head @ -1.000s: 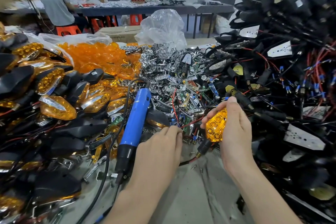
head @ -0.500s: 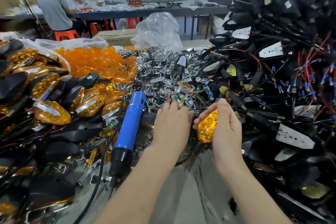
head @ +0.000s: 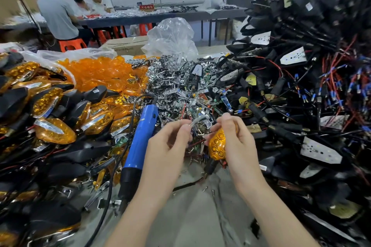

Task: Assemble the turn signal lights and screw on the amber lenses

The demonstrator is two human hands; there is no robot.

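Reference item: the blue electric screwdriver (head: 140,142). It lies on the counter (head: 196,218), dark end nearest the person, with a black cable leaving its far end.

1. Left of the screwdriver: a heap of finished lights (head: 54,130), with black housings and amber faces, some overlapping.
2. Behind and left of the screwdriver: a mound of loose amber lenses (head: 100,74), partly inside a clear bag.
3. Just right of the screwdriver: the left hand (head: 168,146), raised off the counter. Its fingers (head: 180,126) are curled, and the thumb and forefinger pinch a small chrome strip (head: 198,120). The strip is motion-blurred, so its exact shape cannot be determined.
4. Behind and right of the screwdriver: a pile of chrome parts (head: 174,78), with a crumpled plastic bag (head: 172,36) beyond it.
5. Right of the screwdriver, beyond the left hand: the turn signal light (head: 216,144), held above the counter with its amber lens facing left, toward the chrome strip. Strip and light are near each other but apart.
6. The right hand (head: 241,146) grips the light. Its fingers (head: 226,120) wrap over the top and the thumb lies at the near edge.
7. Far right of the screwdriver: a tall stack of black housings (head: 301,86) with red, black and blue-tipped wires and white LED boards.
8. Far behind the screwdriver: people seated at another table.
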